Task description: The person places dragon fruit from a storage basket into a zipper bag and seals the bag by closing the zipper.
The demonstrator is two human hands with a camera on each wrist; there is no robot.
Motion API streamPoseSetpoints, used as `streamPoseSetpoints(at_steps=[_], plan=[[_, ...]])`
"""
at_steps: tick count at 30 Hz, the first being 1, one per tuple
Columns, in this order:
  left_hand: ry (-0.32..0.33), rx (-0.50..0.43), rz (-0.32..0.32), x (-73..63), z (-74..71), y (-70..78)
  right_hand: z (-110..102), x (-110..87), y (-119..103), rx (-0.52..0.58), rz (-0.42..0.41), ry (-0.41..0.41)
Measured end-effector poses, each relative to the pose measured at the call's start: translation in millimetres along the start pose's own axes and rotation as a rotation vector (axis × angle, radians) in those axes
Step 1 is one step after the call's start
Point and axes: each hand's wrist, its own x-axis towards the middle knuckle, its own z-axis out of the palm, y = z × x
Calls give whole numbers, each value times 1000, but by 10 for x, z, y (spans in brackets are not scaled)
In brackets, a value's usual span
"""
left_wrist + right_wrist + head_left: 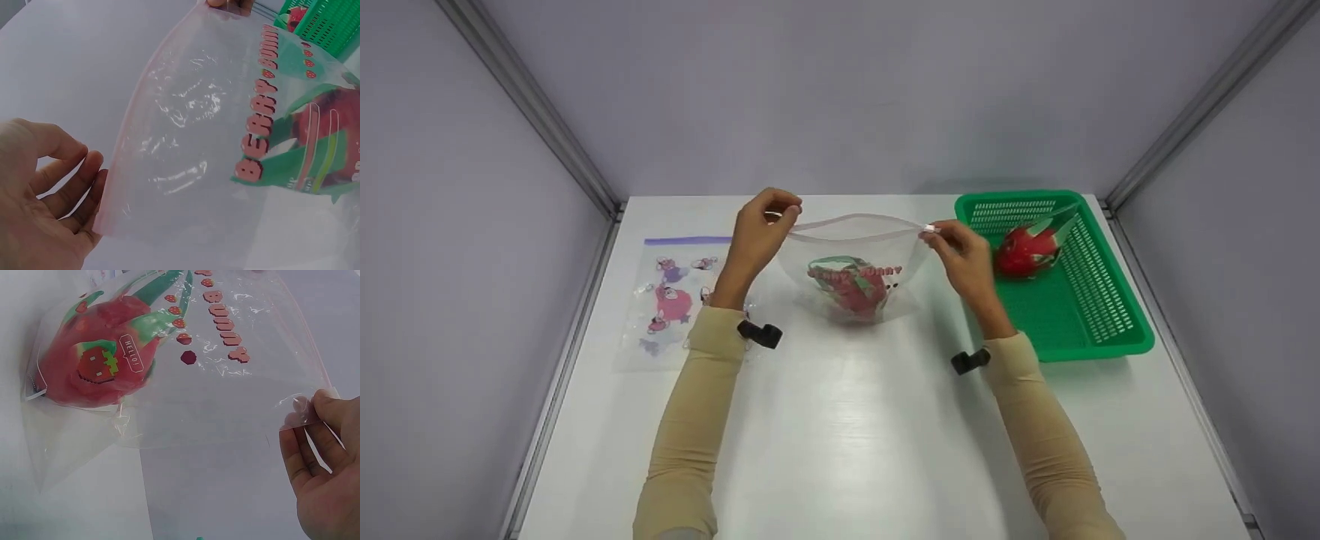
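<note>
A clear zip bag [859, 247] printed "BERRY BUNNY" stands with its pink-edged mouth parted, held up between the two hands. Inside it, low down, sits a red dragon fruit [95, 354] with green leafy tips. My left hand [761, 229] is at the left end of the mouth, its curled fingers holding the bag's corner. At the other end my right hand [964, 251] pinches the corner beside the white slider [930, 229], with the thumb on one side and fingertips behind the film in the right wrist view.
On the right, a green plastic basket [1117, 285] holds a second dragon fruit [1026, 251]. Another printed bag [671, 300] with a purple zip strip lies flat at left, partly under the left forearm. Grey walls enclose the white table [840, 435] at the back and sides.
</note>
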Motion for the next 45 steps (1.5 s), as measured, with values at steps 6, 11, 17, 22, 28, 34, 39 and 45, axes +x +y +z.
streamPoseSetpoints(at_steps=[6,11,17,22,28,34,39,45], plan=[[-55,13,76,77,177,206,12,20,102,15,-13,-6],[-120,-10,88,101,366,335,-4,41,257,14,6,-11],[-189,-5,114,138,577,450,-21,45,283,22,0,-31],[-246,42,128,158,698,549,-12,51,277,14,-11,-45],[-305,107,167,188,823,646,19,59,258,4,-18,-64],[-372,132,176,242,930,687,54,73,233,20,-20,-62],[-431,177,150,277,1011,721,72,83,243,6,-36,-52],[-511,254,146,292,1102,739,86,75,167,-5,-42,-38]])
